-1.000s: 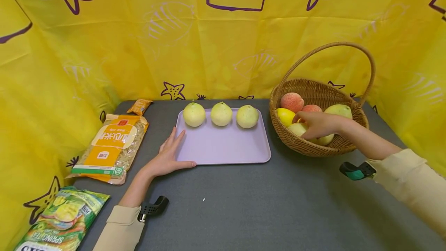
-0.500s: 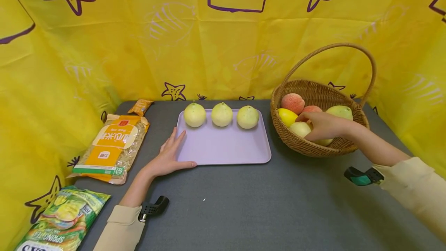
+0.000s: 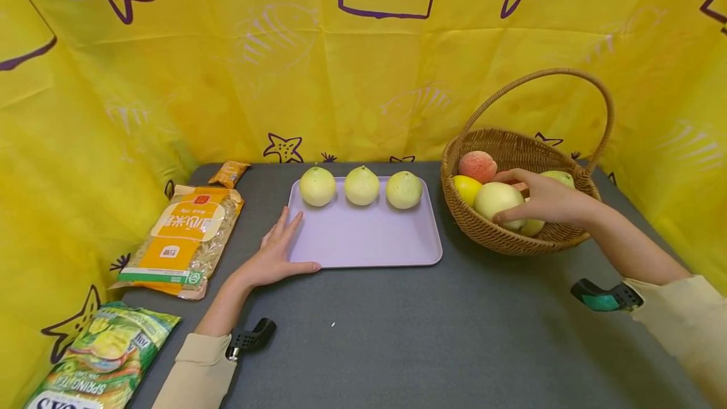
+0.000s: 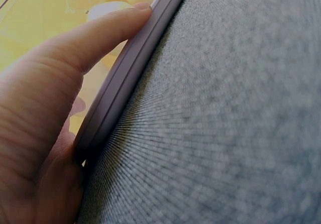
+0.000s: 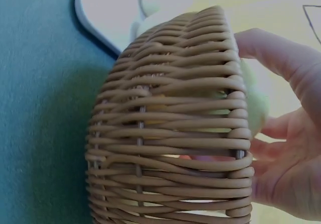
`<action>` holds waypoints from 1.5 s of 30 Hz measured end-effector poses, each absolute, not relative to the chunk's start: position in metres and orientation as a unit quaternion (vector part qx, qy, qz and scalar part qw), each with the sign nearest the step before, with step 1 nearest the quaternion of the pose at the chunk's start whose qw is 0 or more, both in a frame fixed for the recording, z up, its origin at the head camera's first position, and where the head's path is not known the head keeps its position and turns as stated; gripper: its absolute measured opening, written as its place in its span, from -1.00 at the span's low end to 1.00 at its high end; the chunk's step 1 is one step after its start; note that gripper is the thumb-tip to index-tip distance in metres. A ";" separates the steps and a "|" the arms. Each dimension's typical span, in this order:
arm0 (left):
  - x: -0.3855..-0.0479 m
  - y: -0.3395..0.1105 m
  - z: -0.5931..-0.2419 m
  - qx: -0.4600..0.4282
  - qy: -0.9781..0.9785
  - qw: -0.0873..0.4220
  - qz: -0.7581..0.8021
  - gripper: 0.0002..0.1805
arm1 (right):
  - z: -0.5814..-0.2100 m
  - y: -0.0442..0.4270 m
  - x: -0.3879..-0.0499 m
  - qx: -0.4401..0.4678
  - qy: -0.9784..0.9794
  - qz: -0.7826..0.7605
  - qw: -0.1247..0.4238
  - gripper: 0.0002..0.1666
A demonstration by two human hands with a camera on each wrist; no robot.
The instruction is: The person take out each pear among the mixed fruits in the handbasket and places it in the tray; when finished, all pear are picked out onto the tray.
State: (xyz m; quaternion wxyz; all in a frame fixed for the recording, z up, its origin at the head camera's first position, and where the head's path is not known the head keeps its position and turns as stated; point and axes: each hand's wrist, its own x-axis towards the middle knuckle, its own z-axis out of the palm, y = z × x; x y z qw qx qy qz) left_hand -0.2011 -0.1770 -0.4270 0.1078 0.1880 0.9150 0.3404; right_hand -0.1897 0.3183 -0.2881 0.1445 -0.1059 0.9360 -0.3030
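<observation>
My left hand (image 3: 271, 262) rests at the near left corner of a lilac tray (image 3: 363, 238), fingers spread along its left side. In the left wrist view the straight thumb (image 4: 108, 33) touches the tray's rim (image 4: 133, 66). Three pale yellow-green pears (image 3: 361, 186) stand in a row along the tray's far side. At the right, my right hand (image 3: 548, 197) grips another pale pear (image 3: 493, 201) between thumb and fingers, just above the other fruit in a wicker basket (image 3: 500, 242). The basket's wall (image 5: 170, 118) hides much of this pear in the right wrist view.
The basket also holds a peach (image 3: 478, 166), a yellow fruit (image 3: 466, 189) and a green fruit (image 3: 561, 177), under a tall arched handle (image 3: 606, 103). On the left lie an orange food bag (image 3: 182, 238), a small orange packet (image 3: 229, 173) and a green bag (image 3: 105, 355).
The right hand has lifted the pear slightly from among the basket's fruit and shifted a little to the right and up. The left hand, the tray and its pears have stayed put.
</observation>
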 end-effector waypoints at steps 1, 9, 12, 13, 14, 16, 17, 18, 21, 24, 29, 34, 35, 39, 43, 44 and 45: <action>-0.201 -0.177 -0.427 0.188 0.915 0.108 0.341 0.23 | -0.288 0.319 -0.189 -0.102 0.936 -0.307 0.141 -0.09; -0.201 -0.177 -0.426 0.185 0.915 0.107 0.343 0.23 | -0.287 0.315 -0.179 -0.066 0.917 -0.379 0.102 -0.07; -0.201 -0.178 -0.427 0.184 0.915 0.108 0.344 0.23 | -0.288 0.312 -0.176 -0.048 0.904 -0.415 0.088 -0.07; -0.201 -0.178 -0.427 0.184 0.915 0.108 0.344 0.23 | -0.289 0.311 -0.175 -0.044 0.899 -0.427 0.083 -0.08; -0.201 -0.178 -0.427 0.184 0.914 0.108 0.344 0.23 | -0.289 0.310 -0.174 -0.040 0.895 -0.438 0.079 -0.09; -0.201 -0.178 -0.427 0.184 0.915 0.109 0.343 0.24 | -0.290 0.308 -0.172 -0.029 0.881 -0.467 0.070 -0.13; -0.201 -0.178 -0.427 0.183 0.915 0.109 0.343 0.24 | -0.290 0.306 -0.172 -0.025 0.872 -0.484 0.066 -0.16; -0.201 -0.178 -0.427 0.183 0.915 0.109 0.343 0.24 | -0.290 0.305 -0.171 -0.022 0.862 -0.503 0.061 -0.20; -0.200 -0.178 -0.426 0.183 0.915 0.109 0.344 0.24 | -0.290 0.299 -0.169 -0.016 0.817 -0.573 0.054 -0.31; -0.200 -0.177 -0.426 0.185 0.914 0.109 0.344 0.25 | -0.289 0.290 -0.165 -0.023 0.755 -0.654 0.047 -0.39; -0.200 -0.177 -0.426 0.181 0.914 0.110 0.346 0.27 | -0.288 0.274 -0.161 -0.057 0.672 -0.737 0.041 -0.44; -0.200 -0.176 -0.425 0.174 0.915 0.111 0.348 0.29 | -0.288 0.253 -0.156 -0.083 0.642 -0.760 0.046 -0.44; -0.200 -0.176 -0.425 0.173 0.915 0.111 0.348 0.30 | -0.289 0.249 -0.155 -0.088 0.640 -0.762 0.046 -0.45; -0.200 -0.175 -0.426 0.167 0.916 0.110 0.348 0.32 | -0.290 0.229 -0.152 -0.102 0.631 -0.767 0.050 -0.46; -0.201 -0.176 -0.426 0.164 0.918 0.108 0.345 0.35 | -0.295 0.209 -0.150 -0.097 0.630 -0.768 0.065 -0.45; -0.201 -0.176 -0.426 0.163 0.918 0.107 0.345 0.36 | -0.297 0.204 -0.150 -0.095 0.631 -0.767 0.067 -0.43; -0.201 -0.176 -0.426 0.163 0.918 0.106 0.346 0.36 | -0.299 0.200 -0.150 -0.096 0.634 -0.764 0.070 -0.42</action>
